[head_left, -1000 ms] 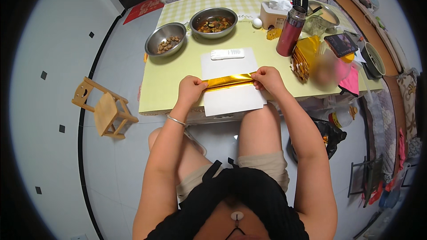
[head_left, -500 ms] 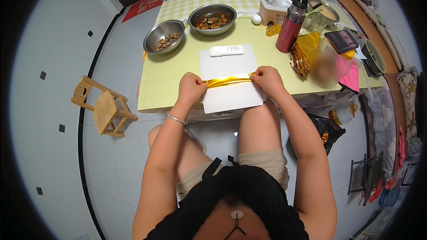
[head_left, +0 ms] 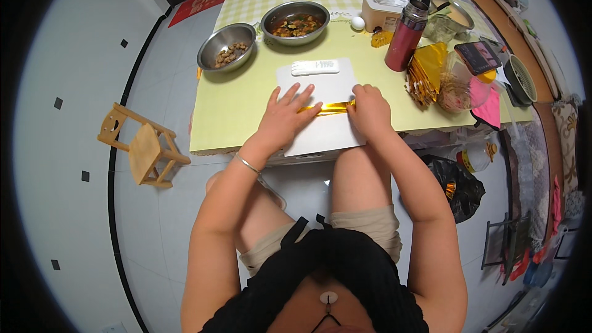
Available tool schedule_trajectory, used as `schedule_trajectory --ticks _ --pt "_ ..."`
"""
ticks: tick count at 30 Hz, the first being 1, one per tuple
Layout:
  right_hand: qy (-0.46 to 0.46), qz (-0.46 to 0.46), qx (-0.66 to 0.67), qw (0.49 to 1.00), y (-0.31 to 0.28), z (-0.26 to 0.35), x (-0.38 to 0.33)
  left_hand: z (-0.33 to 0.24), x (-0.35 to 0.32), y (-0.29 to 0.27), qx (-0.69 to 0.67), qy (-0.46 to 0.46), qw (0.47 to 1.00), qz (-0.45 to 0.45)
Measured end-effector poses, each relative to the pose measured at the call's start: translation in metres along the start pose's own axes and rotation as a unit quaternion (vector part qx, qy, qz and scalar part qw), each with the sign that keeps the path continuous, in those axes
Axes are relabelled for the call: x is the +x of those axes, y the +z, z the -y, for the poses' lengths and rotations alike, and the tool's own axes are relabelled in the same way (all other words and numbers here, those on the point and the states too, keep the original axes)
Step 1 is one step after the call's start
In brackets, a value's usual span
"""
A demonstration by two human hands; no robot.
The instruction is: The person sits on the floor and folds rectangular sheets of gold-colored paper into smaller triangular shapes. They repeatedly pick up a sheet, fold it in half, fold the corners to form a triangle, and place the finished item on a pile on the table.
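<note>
Left hand (head_left: 285, 117) flat, fingers spread; right hand (head_left: 368, 111) curled on gold foil strip (head_left: 327, 108): press evenly, crease slowly against white board (head_left: 320, 142).

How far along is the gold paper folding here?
Done: the gold strip is already folded narrow on the white board. In hand: the left hand presses it flat, fingers spread, while the right hand pins its end. Left: a stack of gold sheets waits beside the red flask.

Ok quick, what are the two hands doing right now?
Left hand: open, fingers spread, pressing flat on the gold paper strip.
Right hand: curled closed, pinching the strip's right end.
</note>
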State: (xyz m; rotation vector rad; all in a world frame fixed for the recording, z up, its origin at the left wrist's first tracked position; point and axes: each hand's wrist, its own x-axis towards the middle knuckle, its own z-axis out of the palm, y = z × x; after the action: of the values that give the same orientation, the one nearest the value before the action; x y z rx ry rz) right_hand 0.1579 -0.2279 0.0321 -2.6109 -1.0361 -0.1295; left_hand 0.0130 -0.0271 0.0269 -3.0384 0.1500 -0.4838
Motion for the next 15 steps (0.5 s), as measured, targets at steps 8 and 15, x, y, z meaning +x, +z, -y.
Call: schedule_trajectory --ticks 8,15 --pt "-0.241 0.035 0.014 0.97 0.053 0.01 -0.03 0.005 -0.008 0.001 -0.004 -0.012 0.996 0.086" --pt "-0.192 0.027 0.008 0.981 0.035 -0.022 -0.038 -0.002 -0.013 -0.03 0.094 -0.108 0.982 0.125"
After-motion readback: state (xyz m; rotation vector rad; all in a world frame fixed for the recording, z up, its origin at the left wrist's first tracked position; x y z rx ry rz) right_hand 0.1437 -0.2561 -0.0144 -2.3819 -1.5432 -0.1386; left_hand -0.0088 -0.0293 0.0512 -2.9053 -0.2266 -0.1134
